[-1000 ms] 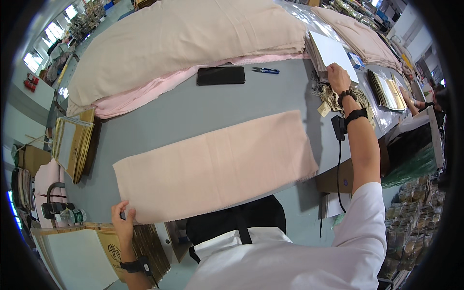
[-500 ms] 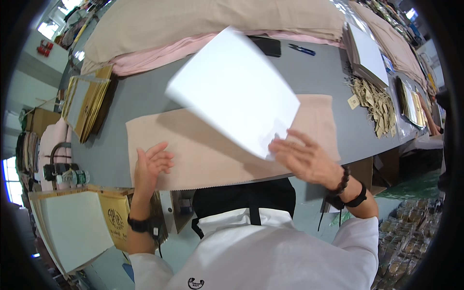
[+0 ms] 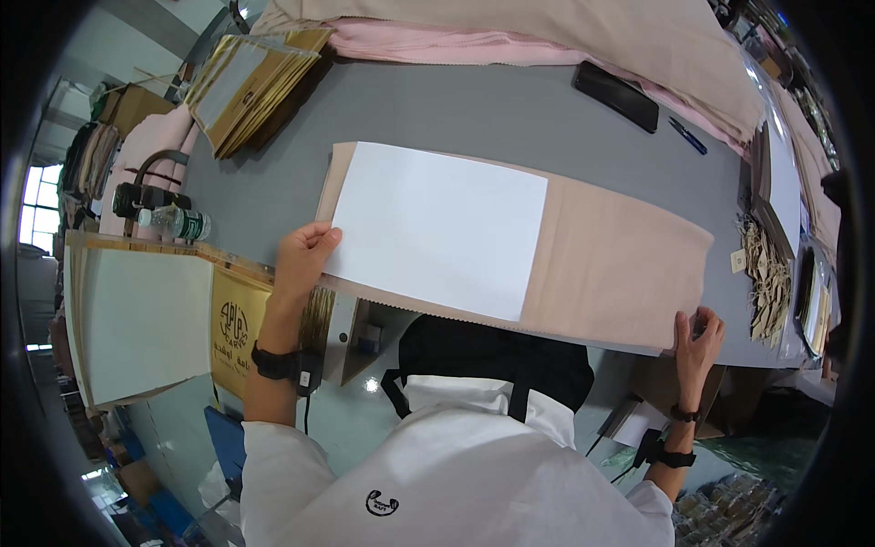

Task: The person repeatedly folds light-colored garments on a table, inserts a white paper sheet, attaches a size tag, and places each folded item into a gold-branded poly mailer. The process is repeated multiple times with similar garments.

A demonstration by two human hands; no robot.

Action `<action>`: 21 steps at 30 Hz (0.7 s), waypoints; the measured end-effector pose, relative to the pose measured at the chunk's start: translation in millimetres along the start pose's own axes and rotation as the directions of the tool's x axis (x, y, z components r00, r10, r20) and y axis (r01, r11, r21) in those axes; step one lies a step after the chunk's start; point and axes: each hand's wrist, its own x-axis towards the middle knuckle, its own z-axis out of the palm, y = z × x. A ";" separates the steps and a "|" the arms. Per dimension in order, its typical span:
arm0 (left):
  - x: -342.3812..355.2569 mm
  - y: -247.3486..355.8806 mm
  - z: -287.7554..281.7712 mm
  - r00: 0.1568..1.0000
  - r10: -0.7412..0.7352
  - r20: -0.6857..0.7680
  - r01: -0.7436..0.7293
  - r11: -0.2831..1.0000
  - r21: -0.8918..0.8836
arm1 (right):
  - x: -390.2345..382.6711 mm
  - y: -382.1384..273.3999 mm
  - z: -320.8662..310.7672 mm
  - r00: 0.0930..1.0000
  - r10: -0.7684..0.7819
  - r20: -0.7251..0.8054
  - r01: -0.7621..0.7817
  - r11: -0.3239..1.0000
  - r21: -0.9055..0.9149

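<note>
I look down on the bench (image 3: pixel 456 102) through the head camera. A pale pink cloth (image 3: pixel 624 251), folded into a long band with a finely notched lower edge, lies flat along the near side of the bench, slanting so that its right end sits closer to the wearer. A white sheet (image 3: pixel 442 230), rectangular and stiff-looking, rests on the left portion of the cloth; a narrow margin of cloth shows at its left and below it, and a broad stretch lies uncovered to its right.

Left hand (image 3: pixel 303 260): I see its grip pinching the lower left edge of the white sheet, thumb on top, fingers curled beneath; whether cloth is caught as well I cannot tell. Right hand (image 3: pixel 698 346): it touches the lower right corner of the cloth with fingers bent; I cannot tell whether this grip is pressed together on the fabric.

Surroundings: at the back I note a large pile of beige and pink fabric (image 3: pixel 538 18), with a black phone (image 3: pixel 617 97) at its edge and dark blue thread snips (image 3: pixel 688 135) just beside it. Gold-edged packets (image 3: pixel 257 84) are stacked at upper left; beige tags (image 3: pixel 766 278) lie bunched at far right.
</note>
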 end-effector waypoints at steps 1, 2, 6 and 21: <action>-0.4 -1.7 -3.5 1.000 -0.021 -0.007 0.021 1.000 -0.012 | 1.3 3.3 1.1 0.999 -0.029 0.039 0.031 0.998 -0.052; -1.5 -2.9 -4.5 1.000 -0.001 -0.028 0.002 0.999 0.053 | 4.1 3.0 0.7 0.994 0.028 0.103 -0.016 0.993 -0.118; -8.9 -0.5 1.8 0.980 0.149 -0.133 -0.105 0.951 0.292 | 25.8 -43.8 -8.6 0.950 0.082 0.301 -0.251 0.773 0.583; 0.3 34.2 41.2 0.962 0.126 0.241 -0.094 0.986 -0.141 | 37.8 -318.6 10.7 0.659 -0.752 0.019 0.309 0.294 0.904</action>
